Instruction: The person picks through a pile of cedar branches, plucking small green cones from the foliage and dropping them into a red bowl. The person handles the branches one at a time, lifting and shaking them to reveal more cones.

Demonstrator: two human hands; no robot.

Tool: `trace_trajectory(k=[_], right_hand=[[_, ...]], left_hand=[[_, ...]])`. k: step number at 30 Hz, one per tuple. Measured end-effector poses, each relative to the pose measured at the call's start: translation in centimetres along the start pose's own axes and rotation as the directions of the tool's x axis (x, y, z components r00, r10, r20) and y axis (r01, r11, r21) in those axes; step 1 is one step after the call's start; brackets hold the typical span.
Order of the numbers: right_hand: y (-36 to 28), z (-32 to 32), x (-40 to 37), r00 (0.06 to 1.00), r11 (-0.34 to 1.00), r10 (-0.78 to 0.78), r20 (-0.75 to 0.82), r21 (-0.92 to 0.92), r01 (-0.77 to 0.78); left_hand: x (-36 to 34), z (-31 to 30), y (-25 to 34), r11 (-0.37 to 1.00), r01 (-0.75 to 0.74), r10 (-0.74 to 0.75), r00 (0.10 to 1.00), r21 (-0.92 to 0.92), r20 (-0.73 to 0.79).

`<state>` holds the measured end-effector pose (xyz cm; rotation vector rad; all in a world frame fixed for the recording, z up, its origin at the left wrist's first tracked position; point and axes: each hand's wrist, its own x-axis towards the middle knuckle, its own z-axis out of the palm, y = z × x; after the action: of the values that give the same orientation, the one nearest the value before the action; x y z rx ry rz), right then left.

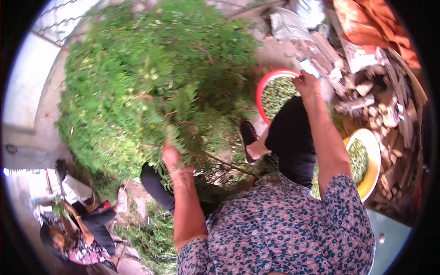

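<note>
Before me a big heap of green, feathery conifer branches (pixel 151 87) spreads over the ground. My left hand (pixel 172 158) is closed around a leafy branch (pixel 224 162) whose woody stem runs across my lap. Over the near right rim of a red basin (pixel 260 98), my right hand (pixel 306 84) has its fingers curled together; whatever is in them is too small to make out. Small green cones or seeds (pixel 279 94) fill that basin. A yellow basin (pixel 374 156) beside my right arm holds more of the same green pieces.
Split firewood (pixel 389 123) is piled at the right, below an orange tarp (pixel 380 23). Pale sacks (pixel 291 23) lie at the back. Another person (pixel 82 233) sits at the lower left with greenery in hand. More cut branches (pixel 153 240) lie behind my left side.
</note>
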<state>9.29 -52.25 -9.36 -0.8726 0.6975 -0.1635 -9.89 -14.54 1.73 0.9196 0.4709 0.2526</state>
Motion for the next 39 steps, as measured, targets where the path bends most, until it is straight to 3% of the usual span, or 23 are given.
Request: trace_trajectory(k=[2,4,5,7,8,10,11,13,16,18,19,20,22,23,25,26,28,30,31,34,36,37,39], right_hand=[[-0.9,3.4,-4.0,0.998,0.999,0.019,0.066,0.038,-0.021],[-1.2,6.6,-7.7,0.962,0.999,-0.044,0.270,-0.009,0.048],[-1.2,8.2,-9.2,0.908,0.995,-0.093,0.408,0.003,0.100],[-1.2,11.7,-13.4,0.852,0.985,-0.137,0.505,-0.025,0.173],[-1.3,13.6,-16.7,0.806,0.969,-0.205,0.555,0.000,0.246],[-0.8,16.6,-20.5,0.647,0.928,-0.258,0.717,-0.002,0.372],[-0.5,18.0,-21.9,0.560,0.920,-0.241,0.792,0.003,0.391],[0.3,20.6,-24.1,0.419,0.888,-0.216,0.882,0.000,0.459],[2.5,24.7,-25.9,0.322,0.842,-0.190,0.927,-0.014,0.539],[4.8,27.5,-25.3,0.072,0.558,-0.351,0.934,0.147,0.817],[5.8,28.3,-25.1,0.093,0.540,-0.268,0.959,0.069,0.839],[7.2,29.2,-24.3,0.005,0.363,-0.341,0.940,0.127,0.923],[9.8,30.1,-22.9,0.024,0.461,-0.362,0.932,0.156,0.873],[10.5,30.1,-22.6,0.025,0.468,-0.350,0.936,0.152,0.870],[12.0,30.1,-22.0,0.159,0.636,-0.190,0.969,-0.002,0.771],[12.6,30.3,-22.0,0.160,0.641,-0.178,0.971,-0.009,0.767],[13.7,30.4,-22.1,0.343,0.821,-0.088,0.935,-0.127,0.557],[14.4,30.3,-21.9,0.341,0.813,-0.039,0.939,-0.169,0.557],[14.8,30.2,-21.9,0.293,0.781,-0.043,0.955,-0.151,0.606],[15.4,30.5,-22.0,0.231,0.742,-0.036,0.972,-0.129,0.658],[14.7,30.8,-22.4,0.343,0.861,0.163,0.925,-0.303,0.408],[14.4,30.9,-22.3,0.344,0.861,0.163,0.925,-0.304,0.408],[13.7,31.1,-21.9,0.394,0.745,0.007,0.919,-0.267,0.611]], left_hand=[[0.3,0.8,1.4,0.998,0.058,-0.057,0.996,0.012,-0.068],[0.5,1.9,2.9,0.997,0.070,-0.071,0.996,-0.026,-0.062],[1.2,1.8,3.2,0.997,0.063,-0.064,0.998,-0.037,-0.027],[2.4,1.8,3.6,0.997,0.024,-0.021,0.999,-0.076,0.049],[3.4,1.7,3.7,0.999,-0.001,0.005,0.997,-0.051,0.072],[4.2,2.6,4.0,0.969,-0.247,0.246,0.968,0.002,0.056],[4.7,2.3,4.5,0.984,-0.155,0.151,0.987,0.090,0.057],[5.8,2.3,4.9,0.978,-0.185,0.173,0.976,0.092,0.133],[8.6,2.2,5.2,0.976,-0.196,0.178,0.969,0.094,0.174],[9.2,2.9,6.2,0.963,-0.196,0.179,0.978,0.187,0.103],[10.1,2.4,6.9,0.926,0.006,0.008,0.999,0.377,-0.033],[11.2,1.5,6.8,0.928,0.014,0.003,0.999,0.373,-0.046],[13.2,-0.4,6.2,0.956,-0.034,-0.025,0.980,0.291,0.195],[12.5,0.4,7.1,0.978,0.042,-0.068,0.990,0.203,0.123],[13.5,0.0,7.1,0.994,0.041,-0.048,0.997,0.102,0.062],[14.1,-0.1,7.2,1.000,0.028,-0.028,1.000,0.009,0.014],[14.7,0.2,7.6,0.999,0.017,-0.017,1.000,0.028,-0.009],[14.7,0.1,8.2,0.955,0.170,-0.106,0.960,0.241,-0.260],[15.0,-0.1,7.3,0.996,0.001,0.017,0.978,0.088,-0.206],[15.4,-1.2,6.6,0.999,-0.054,0.052,0.978,-0.003,-0.202],[15.2,-1.6,6.7,0.999,-0.035,0.032,0.979,-0.015,-0.199],[15.1,-1.6,6.9,0.999,-0.019,0.014,0.983,-0.027,-0.185],[14.7,-0.5,7.7,0.999,0.030,-0.034,0.977,-0.022,-0.213]])
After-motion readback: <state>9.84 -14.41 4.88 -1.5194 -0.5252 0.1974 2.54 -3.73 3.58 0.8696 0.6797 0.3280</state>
